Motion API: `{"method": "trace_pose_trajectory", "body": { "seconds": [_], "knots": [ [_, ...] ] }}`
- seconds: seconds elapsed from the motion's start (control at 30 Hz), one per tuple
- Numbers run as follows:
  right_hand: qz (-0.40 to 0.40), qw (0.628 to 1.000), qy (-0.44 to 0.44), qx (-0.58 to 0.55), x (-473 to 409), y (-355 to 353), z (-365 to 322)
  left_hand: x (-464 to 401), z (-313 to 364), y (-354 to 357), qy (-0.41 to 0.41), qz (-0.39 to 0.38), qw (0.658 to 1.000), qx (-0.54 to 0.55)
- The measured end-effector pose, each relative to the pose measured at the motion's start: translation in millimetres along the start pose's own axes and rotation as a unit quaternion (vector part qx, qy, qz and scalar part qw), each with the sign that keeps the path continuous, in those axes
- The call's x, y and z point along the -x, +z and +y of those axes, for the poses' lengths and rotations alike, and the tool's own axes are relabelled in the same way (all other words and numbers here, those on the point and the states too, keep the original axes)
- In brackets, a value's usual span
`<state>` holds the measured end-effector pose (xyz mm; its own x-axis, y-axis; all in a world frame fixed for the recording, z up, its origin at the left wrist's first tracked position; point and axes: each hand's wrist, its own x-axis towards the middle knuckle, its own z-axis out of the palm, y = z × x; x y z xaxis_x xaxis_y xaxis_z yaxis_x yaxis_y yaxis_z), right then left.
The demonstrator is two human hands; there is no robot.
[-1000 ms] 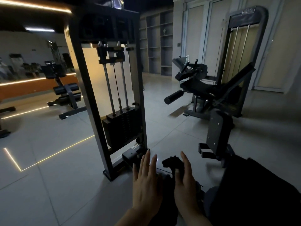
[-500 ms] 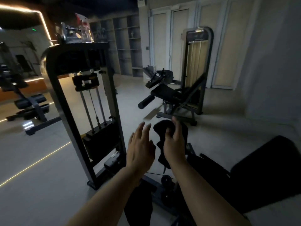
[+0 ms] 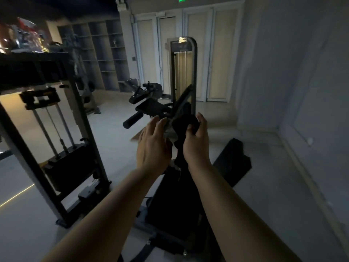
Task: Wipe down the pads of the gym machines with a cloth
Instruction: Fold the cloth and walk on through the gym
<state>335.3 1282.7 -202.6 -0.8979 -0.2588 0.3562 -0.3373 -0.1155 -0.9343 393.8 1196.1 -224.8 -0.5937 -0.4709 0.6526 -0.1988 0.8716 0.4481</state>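
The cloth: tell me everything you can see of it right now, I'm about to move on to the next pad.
The cloth is black, soft and crumpled, bunched at the top with a tail hanging down between the wrists. It is held up in the air in front of the person. The right hand grips the bunched part, fingers curled round it. The left hand is close beside it, fingers straight; whether it touches the cloth is unclear. The dim light hides texture and stains.

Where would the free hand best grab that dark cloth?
By the hanging tail of the dark cloth, just below the right hand, which bunches its top. The left hand, open beside it, could probably come in from the left; that part dangles free.
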Motion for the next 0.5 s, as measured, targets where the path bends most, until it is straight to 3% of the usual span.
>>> {"method": "trace_pose_trajectory", "body": {
  "seconds": [0.2,0.5],
  "knots": [
    [0.062,0.998,0.010,0.028,-34.0,-150.6,17.0,14.0,115.9,78.7,0.053,0.023,0.996,0.069],
    [0.127,0.988,0.057,0.063,-82.1,-304.7,63.4,7.6,200.7,210.4,0.059,-0.074,0.992,0.089]
  ]
}}
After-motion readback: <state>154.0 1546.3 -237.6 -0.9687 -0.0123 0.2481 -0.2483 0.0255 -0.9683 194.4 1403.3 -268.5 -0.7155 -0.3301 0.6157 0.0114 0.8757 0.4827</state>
